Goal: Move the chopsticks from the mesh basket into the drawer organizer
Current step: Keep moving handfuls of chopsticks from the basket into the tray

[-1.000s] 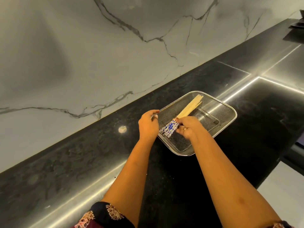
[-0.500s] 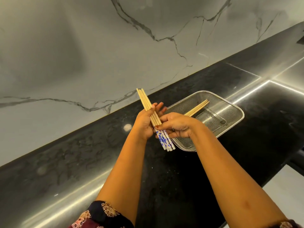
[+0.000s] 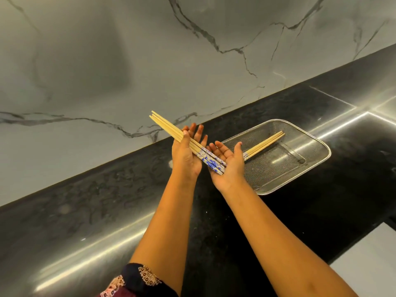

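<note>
Item: chopstick bundle (image 3: pixel 188 144) in our left grip (image 3: pixel 188 153), right hand (image 3: pixel 227 161) released, remaining pair (image 3: pixel 264 144) right of it, slanting across mesh basket (image 3: pixel 308 168).

Kitchen, black countertop (image 3: pixel 246 221) (marble backsplash (image 3: pixel 150 61))

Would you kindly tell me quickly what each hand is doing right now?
Left hand: shut on the chopstick bundle, thumb over it.
Right hand: open, palm up, the bundle's patterned ends resting on it.
</note>
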